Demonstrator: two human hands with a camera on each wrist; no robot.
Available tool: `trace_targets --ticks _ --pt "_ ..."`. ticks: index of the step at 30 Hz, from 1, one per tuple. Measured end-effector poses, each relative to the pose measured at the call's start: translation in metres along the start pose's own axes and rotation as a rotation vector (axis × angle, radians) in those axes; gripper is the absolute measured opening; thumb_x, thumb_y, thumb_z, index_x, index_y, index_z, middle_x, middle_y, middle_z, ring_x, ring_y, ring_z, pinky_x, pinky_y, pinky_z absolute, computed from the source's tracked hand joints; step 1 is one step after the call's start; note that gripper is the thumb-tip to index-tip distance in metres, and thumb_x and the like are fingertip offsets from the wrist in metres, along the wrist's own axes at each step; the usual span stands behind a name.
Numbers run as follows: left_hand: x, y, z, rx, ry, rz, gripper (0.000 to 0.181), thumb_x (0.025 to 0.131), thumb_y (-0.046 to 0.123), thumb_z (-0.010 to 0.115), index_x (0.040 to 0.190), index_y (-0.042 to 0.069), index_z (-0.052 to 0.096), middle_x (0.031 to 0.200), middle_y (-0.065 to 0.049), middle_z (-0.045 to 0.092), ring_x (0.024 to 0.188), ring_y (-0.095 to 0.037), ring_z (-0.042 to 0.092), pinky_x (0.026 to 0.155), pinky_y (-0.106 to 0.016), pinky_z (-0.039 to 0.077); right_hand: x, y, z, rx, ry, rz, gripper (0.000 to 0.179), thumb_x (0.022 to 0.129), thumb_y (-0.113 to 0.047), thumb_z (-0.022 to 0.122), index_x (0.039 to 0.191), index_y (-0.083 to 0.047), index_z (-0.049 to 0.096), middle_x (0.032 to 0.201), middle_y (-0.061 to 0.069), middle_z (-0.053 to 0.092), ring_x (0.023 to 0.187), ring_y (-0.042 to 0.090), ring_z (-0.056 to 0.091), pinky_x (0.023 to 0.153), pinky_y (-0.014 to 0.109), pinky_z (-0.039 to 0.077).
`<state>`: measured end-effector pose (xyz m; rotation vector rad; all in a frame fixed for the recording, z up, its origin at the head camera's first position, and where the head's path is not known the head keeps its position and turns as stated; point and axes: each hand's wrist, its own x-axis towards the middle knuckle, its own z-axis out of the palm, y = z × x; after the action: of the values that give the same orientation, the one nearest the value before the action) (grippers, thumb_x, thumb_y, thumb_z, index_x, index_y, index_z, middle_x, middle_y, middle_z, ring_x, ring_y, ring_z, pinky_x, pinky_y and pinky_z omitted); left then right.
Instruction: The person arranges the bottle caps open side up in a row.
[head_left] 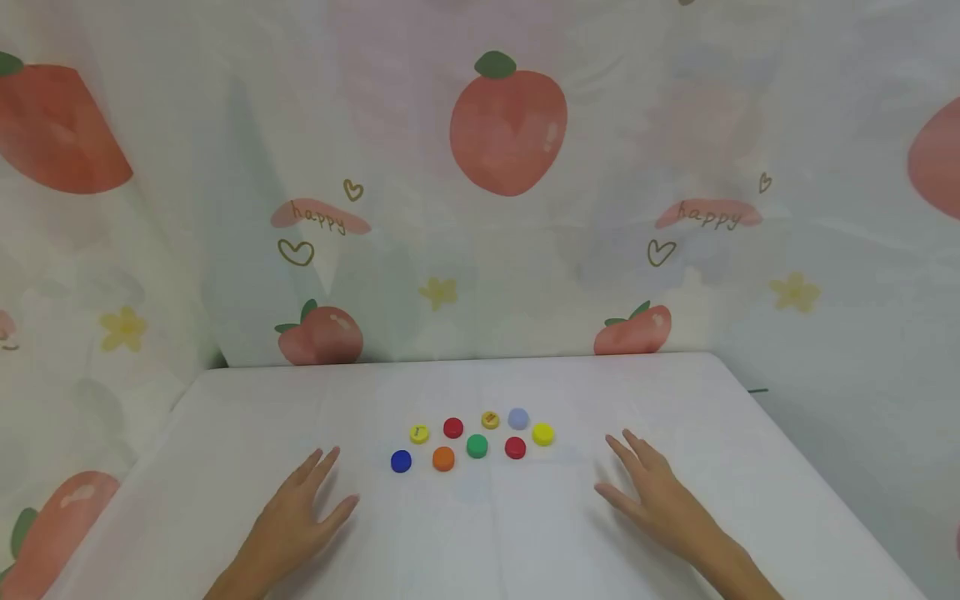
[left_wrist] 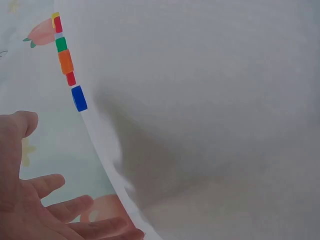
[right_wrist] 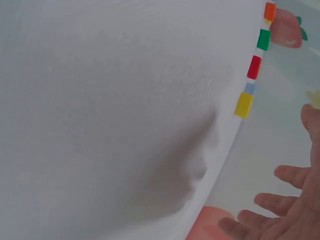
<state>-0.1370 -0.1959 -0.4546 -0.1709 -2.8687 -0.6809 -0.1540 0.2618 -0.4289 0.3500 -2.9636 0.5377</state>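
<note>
Several plastic bottle caps lie spread over the middle of the white table in the head view. The front ones are a blue cap (head_left: pixel 401 461), an orange cap (head_left: pixel 443 459), a green cap (head_left: pixel 477 446) and a red cap (head_left: pixel 515 447). Behind them are a marked yellow cap (head_left: pixel 419 433), another red cap (head_left: pixel 453 427), a marked gold cap (head_left: pixel 490 419), a pale blue cap (head_left: pixel 518 418) and a plain yellow cap (head_left: pixel 543 434). My left hand (head_left: pixel 291 518), fingers spread, holds nothing left of the blue cap. Likewise my right hand (head_left: pixel 654 497) holds nothing, right of the plain yellow cap.
A white cloth covers the table (head_left: pixel 487 550). Behind it hangs a curtain (head_left: pixel 510 275) printed with peaches, flowers and "happy", which continues along both sides. Each hand casts a shadow on the tabletop.
</note>
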Motion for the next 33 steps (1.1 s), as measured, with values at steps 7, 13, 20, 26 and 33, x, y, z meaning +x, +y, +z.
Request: trace_targets --ticks 7,13,20,26,33 --pt "0.002 0.007 0.002 0.031 -0.005 0.011 0.071 0.083 0.043 0.069 0.139 0.007 0.046 0.135 -0.025 0.046 0.120 -0.044 0.045 0.090 -0.060 0.040 0.011 -0.011 0.008 -0.036 0.024 -0.055 0.067 0.086 -0.042 0.065 0.138 -0.006 0.045 0.141 0.022 0.039 0.127 0.043 0.034 0.092 0.061 0.037" --pt "0.005 0.010 0.005 0.037 -0.042 0.001 0.073 0.082 0.043 0.069 0.138 0.003 0.044 0.135 -0.024 0.045 0.121 -0.042 0.044 0.092 -0.058 0.040 0.019 -0.019 0.019 -0.025 0.048 -0.106 0.065 0.085 -0.038 0.068 0.137 -0.006 0.047 0.139 0.021 0.042 0.126 0.042 0.038 0.093 0.058 0.039" --pt "0.007 0.013 0.006 0.073 -0.055 -0.011 0.073 0.081 0.041 0.071 0.138 0.003 0.045 0.135 -0.024 0.046 0.120 -0.042 0.046 0.091 -0.058 0.041 0.025 -0.029 0.027 0.020 0.042 -0.107 0.064 0.084 -0.035 0.070 0.136 -0.007 0.047 0.135 0.019 0.046 0.116 0.037 0.047 0.088 0.052 0.045" --pt "0.009 0.015 0.005 0.074 -0.032 -0.008 0.063 0.082 0.034 0.072 0.132 0.001 0.050 0.127 -0.023 0.053 0.115 -0.039 0.051 0.090 -0.053 0.043 0.029 -0.034 0.030 0.029 0.044 -0.126 0.061 0.083 -0.035 0.071 0.134 -0.008 0.051 0.131 0.015 0.050 0.115 0.033 0.049 0.087 0.050 0.047" --pt "0.014 0.017 0.007 0.083 -0.001 0.020 0.062 0.080 0.032 0.074 0.130 0.002 0.051 0.123 -0.021 0.056 0.111 -0.037 0.055 0.087 -0.051 0.046 0.039 -0.046 0.033 0.036 0.008 -0.107 0.055 0.083 -0.035 0.072 0.129 -0.010 0.055 0.130 0.012 0.051 0.118 0.030 0.048 0.088 0.047 0.047"
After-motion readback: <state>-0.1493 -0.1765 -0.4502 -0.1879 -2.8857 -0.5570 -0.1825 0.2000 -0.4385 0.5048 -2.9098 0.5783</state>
